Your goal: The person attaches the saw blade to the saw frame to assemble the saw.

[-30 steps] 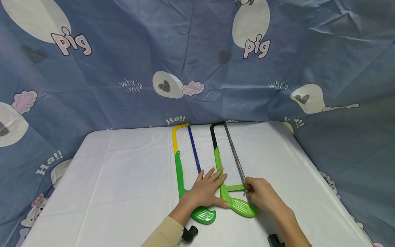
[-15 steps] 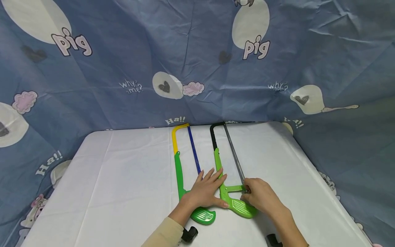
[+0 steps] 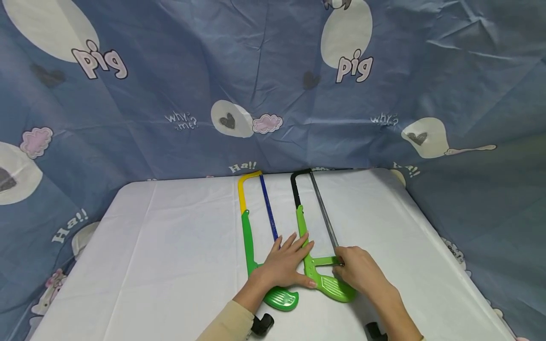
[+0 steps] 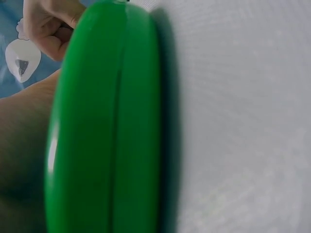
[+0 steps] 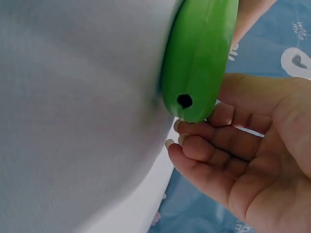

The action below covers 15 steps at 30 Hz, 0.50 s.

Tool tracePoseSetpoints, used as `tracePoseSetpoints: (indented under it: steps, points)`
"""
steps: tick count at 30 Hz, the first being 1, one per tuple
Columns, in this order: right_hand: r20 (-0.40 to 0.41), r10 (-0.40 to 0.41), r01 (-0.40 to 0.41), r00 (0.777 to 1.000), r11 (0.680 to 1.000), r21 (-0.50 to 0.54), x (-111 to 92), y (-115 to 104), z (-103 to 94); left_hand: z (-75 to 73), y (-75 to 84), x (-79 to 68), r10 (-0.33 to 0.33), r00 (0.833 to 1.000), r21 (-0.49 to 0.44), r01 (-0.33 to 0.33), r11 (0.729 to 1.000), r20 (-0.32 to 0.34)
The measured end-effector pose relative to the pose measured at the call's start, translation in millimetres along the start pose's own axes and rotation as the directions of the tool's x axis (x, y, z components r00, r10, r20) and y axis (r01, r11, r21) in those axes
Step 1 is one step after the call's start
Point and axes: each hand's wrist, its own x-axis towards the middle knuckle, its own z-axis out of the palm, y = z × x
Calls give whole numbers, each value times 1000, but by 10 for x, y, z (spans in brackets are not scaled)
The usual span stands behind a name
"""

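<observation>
Two hacksaws lie side by side on the white table. The right hacksaw [image 3: 302, 222] has a light-green and black frame and a grey blade; the left hacksaw [image 3: 248, 237] has a darker green and yellow frame and a blue blade. My left hand [image 3: 283, 265] rests with spread fingers across the left saw and on the right saw's frame. My right hand [image 3: 360, 270] pinches the right saw at the near end of its blade, by the short green arm; its fingertips hide the small metal fitting there. In the right wrist view, the light-green handle [image 5: 199, 58] stands beside the curled fingers.
A white cloth [image 3: 179, 265] covers the table. Behind and at the sides hangs a blue printed curtain [image 3: 170, 85], which the far ends of both saws nearly reach. Black wrist-worn devices show under each forearm, the left device [image 3: 262, 325] near the sleeve.
My right hand's fingers have shifted slightly and closed over the metal fitting at the blade's near end, which showed partly before. My left hand and both saws have stayed in place.
</observation>
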Motion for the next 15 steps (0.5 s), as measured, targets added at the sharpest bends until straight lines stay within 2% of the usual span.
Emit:
tracePoseSetpoints:
  steps: [15]
  points:
    - [52, 74, -81, 996, 988, 134, -26, 42, -57, 13, -2, 1, -7, 1000, 16, 7, 1000, -3]
